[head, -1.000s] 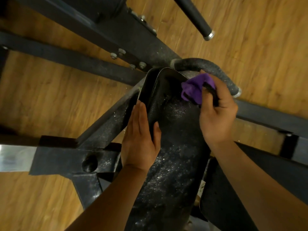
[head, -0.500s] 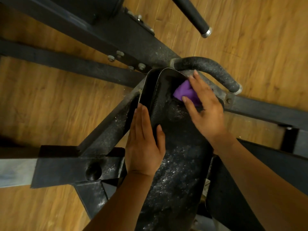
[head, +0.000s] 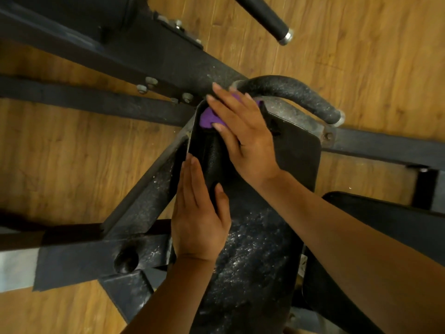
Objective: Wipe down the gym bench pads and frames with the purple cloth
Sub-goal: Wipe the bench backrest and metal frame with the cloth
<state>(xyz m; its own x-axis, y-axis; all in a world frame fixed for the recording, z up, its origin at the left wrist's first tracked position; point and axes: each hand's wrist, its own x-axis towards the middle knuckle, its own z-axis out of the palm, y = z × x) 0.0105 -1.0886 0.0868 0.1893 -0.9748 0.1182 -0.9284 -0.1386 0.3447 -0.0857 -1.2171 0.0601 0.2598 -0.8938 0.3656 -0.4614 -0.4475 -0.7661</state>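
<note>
Cloth [head: 209, 118] slid to pad [head: 296, 150] top-left corner w/ right hand [head: 243, 135], handle [head: 292, 92] beside.

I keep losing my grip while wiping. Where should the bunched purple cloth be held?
Judging by its pose, grip the bunched purple cloth at its exposed lobe, coming from above: the right hand only presses it flat against the black bench pad.

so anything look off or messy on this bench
Yes: white dusty specks cover the lower part of the black pad and the frame bar beside it. The purple cloth is up at the pad's top end.
</note>
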